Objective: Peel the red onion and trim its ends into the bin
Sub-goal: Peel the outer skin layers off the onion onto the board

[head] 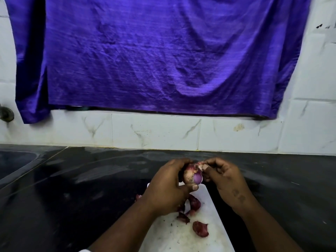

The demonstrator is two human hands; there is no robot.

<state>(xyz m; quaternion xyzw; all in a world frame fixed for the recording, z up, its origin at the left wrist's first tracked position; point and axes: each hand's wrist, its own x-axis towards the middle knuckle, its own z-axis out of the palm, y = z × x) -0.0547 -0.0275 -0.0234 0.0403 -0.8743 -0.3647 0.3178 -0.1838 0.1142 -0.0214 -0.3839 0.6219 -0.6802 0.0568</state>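
My left hand [168, 186] grips a small red onion [193, 174] above the white cutting board [216, 226]; a pale purple peeled patch shows between thumb and fingers. My right hand [226, 177] pinches a flap of dry skin [200, 165] at the onion's top. Several dark red peel pieces [200, 228] lie on the board below my hands. No bin or knife is in view.
The board sits on a dark, wet-looking stone counter [91, 188]. A sink basin [16, 160] is at the far left. White marble-look tiles [154, 131] back the counter, with a purple cloth [145, 55] hanging over them.
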